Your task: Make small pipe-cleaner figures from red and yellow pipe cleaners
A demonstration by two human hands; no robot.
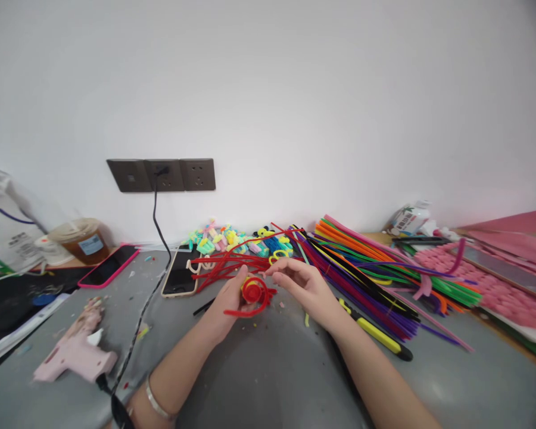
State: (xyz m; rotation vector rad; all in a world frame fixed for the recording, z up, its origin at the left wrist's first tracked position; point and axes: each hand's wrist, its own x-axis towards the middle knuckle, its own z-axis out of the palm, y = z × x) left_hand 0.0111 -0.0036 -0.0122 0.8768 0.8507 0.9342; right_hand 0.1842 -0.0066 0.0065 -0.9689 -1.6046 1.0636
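Head view: your left hand (229,299) grips the red coil (252,291); just rightward, your right hand (309,288) curls, its hold unclear.

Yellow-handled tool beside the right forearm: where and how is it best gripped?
Probably mid-way along its yellow handle, from above, closing across its width: it is long and slim and lies slanting, with colourful stems beyond it and the right forearm nearer.
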